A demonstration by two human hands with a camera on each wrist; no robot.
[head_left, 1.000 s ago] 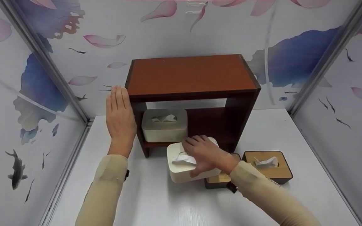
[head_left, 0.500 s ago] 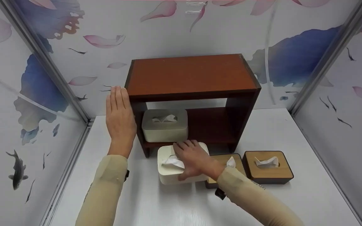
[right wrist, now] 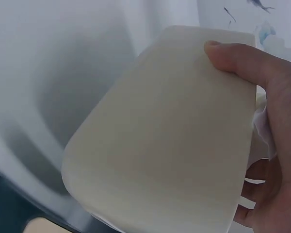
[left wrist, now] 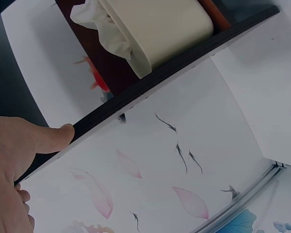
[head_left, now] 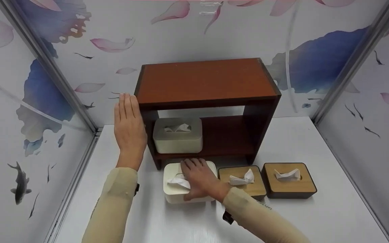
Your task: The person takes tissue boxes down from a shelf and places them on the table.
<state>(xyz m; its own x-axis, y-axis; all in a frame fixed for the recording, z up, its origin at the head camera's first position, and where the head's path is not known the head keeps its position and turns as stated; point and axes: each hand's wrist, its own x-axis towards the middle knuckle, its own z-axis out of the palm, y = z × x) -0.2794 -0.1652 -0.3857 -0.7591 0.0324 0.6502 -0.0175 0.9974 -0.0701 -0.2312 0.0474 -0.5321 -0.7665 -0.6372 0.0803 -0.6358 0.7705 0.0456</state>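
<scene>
My right hand [head_left: 200, 178] grips a cream tissue box [head_left: 172, 171] from above, in front of the shelf. In the right wrist view the thumb [right wrist: 237, 59] presses its near side while the fingers reach over to the far side. A white tissue sticks out of its lid. My left hand [head_left: 130, 131] lies with straight fingers along the outer left side of a reddish-brown wooden shelf [head_left: 208, 81]; the left wrist view has the thumb [left wrist: 53, 138] at the panel's dark edge. A grey-lidded tissue box [head_left: 177, 143] sits inside the shelf, at its left end.
Right of the held box, two dark tissue boxes with wooden lids stand side by side on the white table [head_left: 113, 216]: a nearer one [head_left: 226, 175] and a farther-right one [head_left: 289, 189]. Printed panels [head_left: 198, 37] close in the back and both sides.
My right hand has carried the cream tissue box left and down, squaring it up, and the nearer wooden-lidded box is now uncovered. The left hand stays where it was.
</scene>
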